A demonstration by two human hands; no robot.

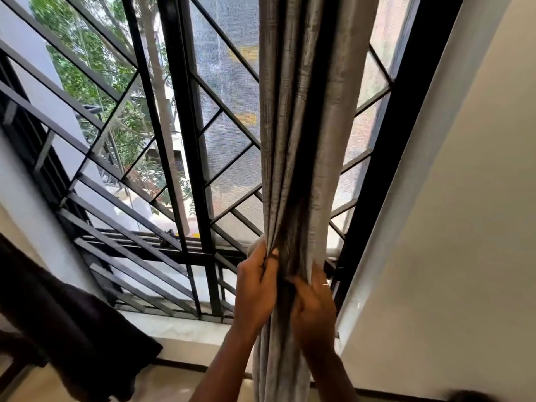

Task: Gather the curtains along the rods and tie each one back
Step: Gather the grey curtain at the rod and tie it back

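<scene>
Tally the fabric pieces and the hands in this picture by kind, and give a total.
Grey curtain, gathered into a bunch: 1
Dark cloth at lower left: 1
Hands, left hand and right hand, both gripping the grey curtain: 2
Total: 4

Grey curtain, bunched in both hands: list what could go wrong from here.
1. No tieback is visible around the grey curtain; if the left hand or right hand lets go, the pleats may spread again.
2. The outer right fold sits outside the fingers and may escape the bundle.
</scene>
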